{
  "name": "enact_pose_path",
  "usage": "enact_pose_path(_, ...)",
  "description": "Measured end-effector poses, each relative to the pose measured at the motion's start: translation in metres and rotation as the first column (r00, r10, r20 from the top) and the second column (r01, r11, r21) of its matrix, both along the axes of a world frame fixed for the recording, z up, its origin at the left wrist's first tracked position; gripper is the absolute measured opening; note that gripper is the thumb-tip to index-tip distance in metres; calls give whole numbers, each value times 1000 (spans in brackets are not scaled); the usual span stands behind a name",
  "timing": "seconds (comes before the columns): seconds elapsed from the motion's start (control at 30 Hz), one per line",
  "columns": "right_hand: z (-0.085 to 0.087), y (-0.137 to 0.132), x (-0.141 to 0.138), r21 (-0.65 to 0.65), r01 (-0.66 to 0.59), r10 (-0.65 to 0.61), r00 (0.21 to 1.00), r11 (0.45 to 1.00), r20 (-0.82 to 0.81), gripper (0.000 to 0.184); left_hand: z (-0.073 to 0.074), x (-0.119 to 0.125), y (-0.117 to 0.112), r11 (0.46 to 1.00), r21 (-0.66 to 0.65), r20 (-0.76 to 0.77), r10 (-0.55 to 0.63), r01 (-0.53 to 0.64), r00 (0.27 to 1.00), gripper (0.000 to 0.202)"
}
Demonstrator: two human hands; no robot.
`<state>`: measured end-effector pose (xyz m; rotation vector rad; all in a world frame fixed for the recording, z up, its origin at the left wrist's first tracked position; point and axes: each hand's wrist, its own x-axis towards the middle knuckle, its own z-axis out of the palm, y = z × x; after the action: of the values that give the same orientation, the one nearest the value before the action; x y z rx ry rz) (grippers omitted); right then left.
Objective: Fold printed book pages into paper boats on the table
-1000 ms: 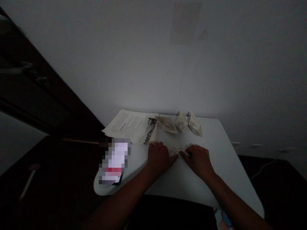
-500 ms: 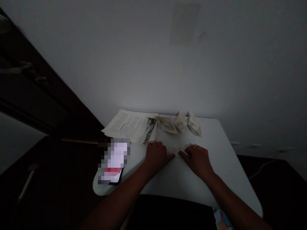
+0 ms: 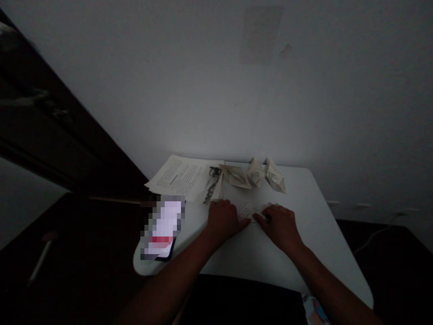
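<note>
A small piece of folded printed paper [image 3: 249, 210] lies on the white table between my hands. My left hand [image 3: 223, 219] grips its left side, fingers curled and thumb stretched over the lower edge. On the other side, my right hand [image 3: 280, 225] holds the paper's right corner, its thumb near the left thumb and its fingers bent. Both hands partly cover the paper. Beyond them stand folded paper boats made of printed pages: a wide one [image 3: 236, 176], a middle one [image 3: 256, 174] and a right one [image 3: 275, 176].
Loose printed sheets or an open booklet [image 3: 182, 178] lie at the table's back left. A phone [image 3: 164, 230] with a lit, blurred screen rests at the left edge. The white table [image 3: 321, 225] stands against a grey wall [image 3: 203, 90]. A dark door [image 3: 61, 126] is at left.
My left thumb has slid slightly right along the paper's lower edge, closer to the right thumb. The camera view has shifted a little; the boats, sheets and phone stay in place.
</note>
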<state>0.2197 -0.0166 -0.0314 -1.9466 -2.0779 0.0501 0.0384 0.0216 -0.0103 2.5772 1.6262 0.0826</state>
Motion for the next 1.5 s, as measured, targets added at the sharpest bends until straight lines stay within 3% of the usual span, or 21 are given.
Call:
enact_pose_path(0.23,1,-1,-1,2,-9,9,1000,1000,13,35,1,5,0,998,-18,-22,57,-57,998,71)
enact_pose_path(0.5,3,-1,-1,3,-11,11,1000,1000,25,35,4,5,1,999,-34,-22,23,-23,1000,72)
enact_pose_path(1.5,2,-1,0,11,-2,1,1000,1000,8,36,18,-13,11,972,-223,6,-76,76,997,27)
